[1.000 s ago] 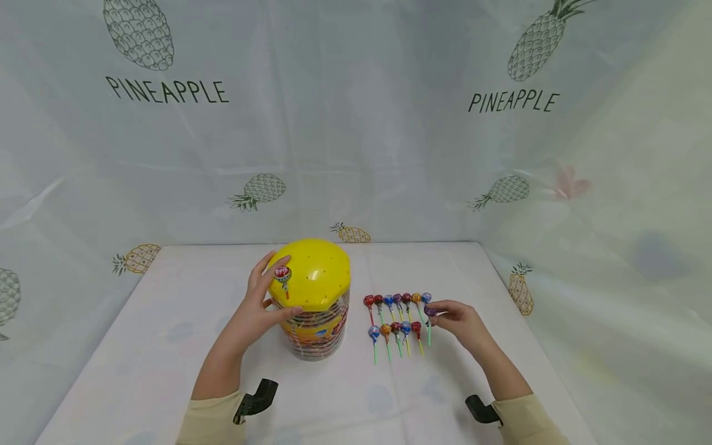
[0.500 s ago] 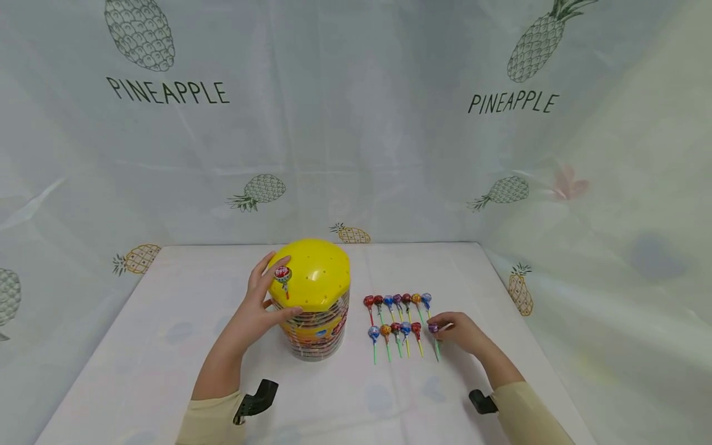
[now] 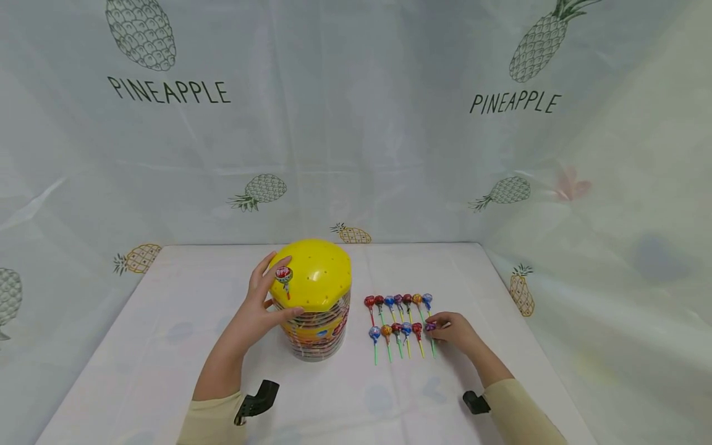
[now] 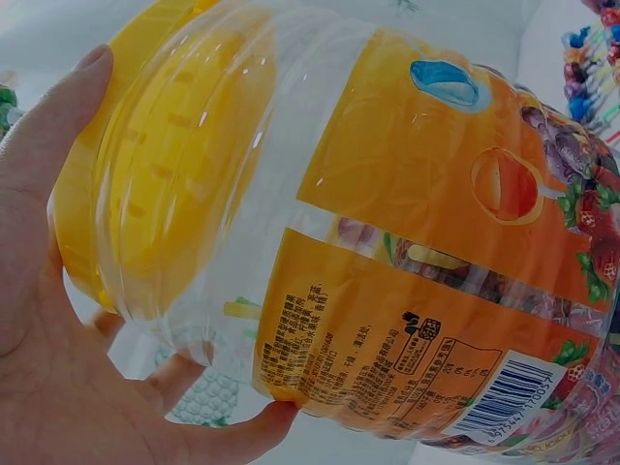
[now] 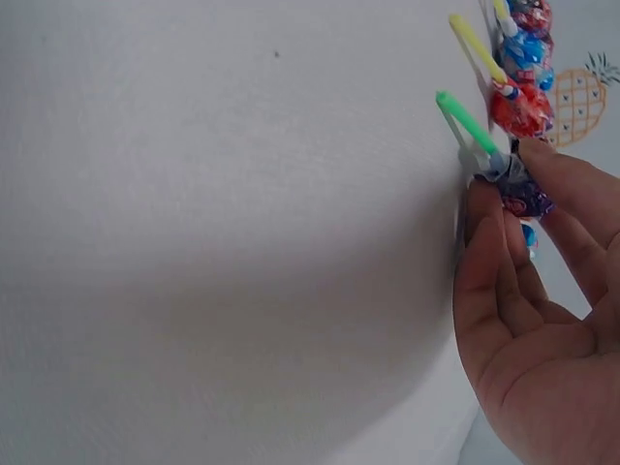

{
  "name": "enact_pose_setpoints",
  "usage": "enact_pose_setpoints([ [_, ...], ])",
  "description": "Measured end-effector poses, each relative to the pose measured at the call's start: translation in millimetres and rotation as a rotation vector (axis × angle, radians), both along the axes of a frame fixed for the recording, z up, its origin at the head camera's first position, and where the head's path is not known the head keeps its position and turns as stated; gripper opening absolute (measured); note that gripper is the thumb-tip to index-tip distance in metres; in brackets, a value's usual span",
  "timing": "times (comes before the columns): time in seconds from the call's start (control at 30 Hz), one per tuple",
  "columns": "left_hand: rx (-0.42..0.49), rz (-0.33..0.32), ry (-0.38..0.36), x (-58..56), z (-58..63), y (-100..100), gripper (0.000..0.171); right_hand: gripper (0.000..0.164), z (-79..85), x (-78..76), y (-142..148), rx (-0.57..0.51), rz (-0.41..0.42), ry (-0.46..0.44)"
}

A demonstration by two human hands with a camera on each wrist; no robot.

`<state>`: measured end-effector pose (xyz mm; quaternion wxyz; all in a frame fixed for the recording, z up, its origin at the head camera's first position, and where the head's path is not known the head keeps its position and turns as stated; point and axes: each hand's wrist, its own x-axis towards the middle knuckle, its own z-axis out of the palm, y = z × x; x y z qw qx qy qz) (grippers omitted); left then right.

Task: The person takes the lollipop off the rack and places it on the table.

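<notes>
A clear plastic jar (image 3: 317,339) with a yellow lid (image 3: 322,272) stands upright on the table, with orange labels and wrapped candy inside. My left hand (image 3: 257,312) grips the jar's top from the left, its thumb at the front and fingers against the lid's side. Between thumb and fingers, my right hand (image 3: 458,334) pinches a purple-wrapped lollipop (image 5: 526,198) by its head. Its green stick points toward me. This lollipop is at the right end of the nearer row, beside a red lollipop (image 3: 417,330). A blue lollipop (image 3: 427,298) ends the farther row.
Two rows of lollipops lie to the right of the jar, including an orange one (image 3: 386,330). A white cloth with faint prints covers the table (image 3: 167,346). Behind it hangs a pineapple-print curtain (image 3: 356,123).
My right hand has brought the purple lollipop nearer to me, from beside the far row to the near row's right end, lastly shifting slightly left. My left hand stays on the jar.
</notes>
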<state>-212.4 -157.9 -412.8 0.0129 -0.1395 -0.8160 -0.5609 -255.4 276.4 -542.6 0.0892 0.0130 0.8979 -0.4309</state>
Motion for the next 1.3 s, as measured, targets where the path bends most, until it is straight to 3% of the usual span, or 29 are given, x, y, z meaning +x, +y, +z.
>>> enact_pose_setpoints([
  [0.2, 0.002, 0.002, -0.005, 0.0, -0.1, 0, 0.086, 0.026, -3.1, -0.1, -5, 0.026, -0.061, 0.005],
  [0.67, 0.014, -0.003, 0.005, -0.1, -0.9, 1, 0.085, 0.027, -3.0, 2.1, -6, 0.003, -0.092, 0.024],
  [0.9, -0.007, 0.004, 0.003, 0.6, 1.2, 1, 0.085, 0.030, 16.2, 4.7, -2, 0.067, -0.079, 0.061],
  [1.1, -0.011, 0.004, 0.001, 1.2, 1.5, -1, 0.085, 0.033, 39.7, 6.3, -9, -0.046, -0.037, 0.155],
  [1.3, -0.005, 0.003, -0.005, 1.2, 0.3, 0, 0.086, 0.033, 68.7, 14.2, -33, -0.211, -0.009, 0.178],
])
